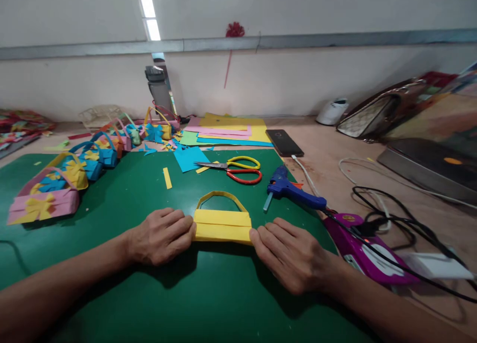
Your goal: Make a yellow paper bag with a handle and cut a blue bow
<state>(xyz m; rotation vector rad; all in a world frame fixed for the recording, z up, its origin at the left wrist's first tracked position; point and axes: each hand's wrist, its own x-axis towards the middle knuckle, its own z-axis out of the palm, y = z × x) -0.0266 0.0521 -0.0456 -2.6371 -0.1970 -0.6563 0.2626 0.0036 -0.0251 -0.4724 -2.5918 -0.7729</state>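
A yellow paper basket (222, 226) with a looped strip handle sits at the middle of the green mat, its long side facing me. My left hand (162, 236) is closed on its left end, the fingers curled. On the opposite end, my right hand (286, 253) pinches the paper between thumb and fingers. Just beyond the basket lie scissors (238, 169) with one yellow and one red handle, blades pointing left. A blue glue gun (288, 188) rests near my right hand, its nozzle off to the upper side and a pale glue stick poking out.
Finished paper baskets with bows (46, 204) stand in a row at left. Coloured paper sheets (231, 129) lie at the back beside a phone (284, 143). A purple power strip (372, 253) with tangled cables is at right. A grey bottle (158, 90) stands by the wall.
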